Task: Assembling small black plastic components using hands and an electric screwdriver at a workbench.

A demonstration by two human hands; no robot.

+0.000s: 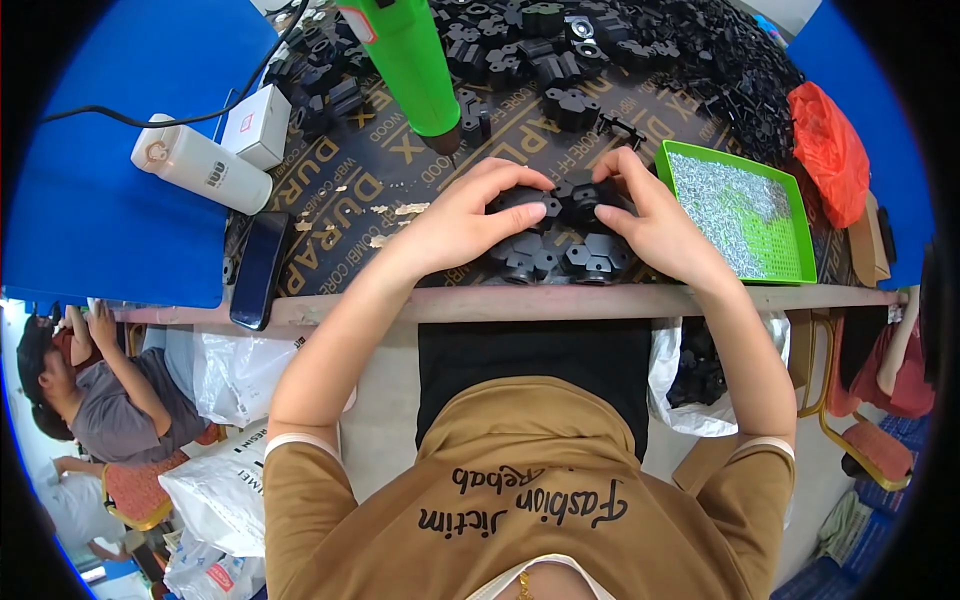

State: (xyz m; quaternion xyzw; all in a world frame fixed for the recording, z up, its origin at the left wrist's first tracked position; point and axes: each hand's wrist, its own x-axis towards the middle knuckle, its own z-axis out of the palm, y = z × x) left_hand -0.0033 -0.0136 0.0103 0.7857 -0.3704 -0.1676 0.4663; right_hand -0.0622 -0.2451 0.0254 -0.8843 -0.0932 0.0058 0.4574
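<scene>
Cut off at the far edge: a green power tool (410, 70), in sight only from mid-body down to the dark tip. Mostly hidden behind the left hand (475, 218) and the right hand (650, 218): the outer three fingers of each, impossible to tell whether spread or folded. Partly covered by fingertips: the left-hand black part (553, 204) and the right-hand black part (584, 200), set so close that touching or joined cannot be told. Hard to separate: single pieces in the far black heap (560, 65).

By count: two hands, each with thumb and forefinger curved in and pinching one black part; two more black parts, the near-left one (526, 258) and the near-right one (597, 258), just nearer along the table edge (480, 302); one green tray (790, 245) of silvery small pieces (715, 205) to the right, too many to count; one red plastic bag (830, 155) farther right; to the left, one white bottle (200, 165), one white box (257, 127), one dark phone (260, 270).

As for looks: matte black, chunky and many-sided, with flat angled faces and small round holes; at the near side of the tabletop, centred between both hands.
</scene>
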